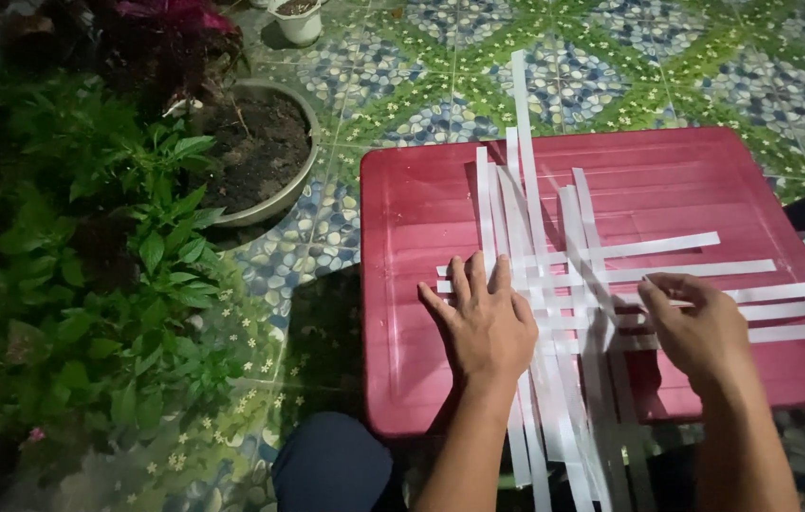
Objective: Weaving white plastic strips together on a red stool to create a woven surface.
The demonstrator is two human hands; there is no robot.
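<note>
Head view, hidden: strip ends ran off the table's [421,190] near edge; the right hand's [701,332] fingertips curled out of sight.
Strips: white paper strips [554,284] lay crisscrossed on the red table.
Left hand [488,327]: flat, fingers spread, pressing strips.
Right hand: pinched one crosswise strip.

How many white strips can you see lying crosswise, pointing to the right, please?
5, stacked top to bottom on the red tabletop. Others may hide under the hands.
</note>
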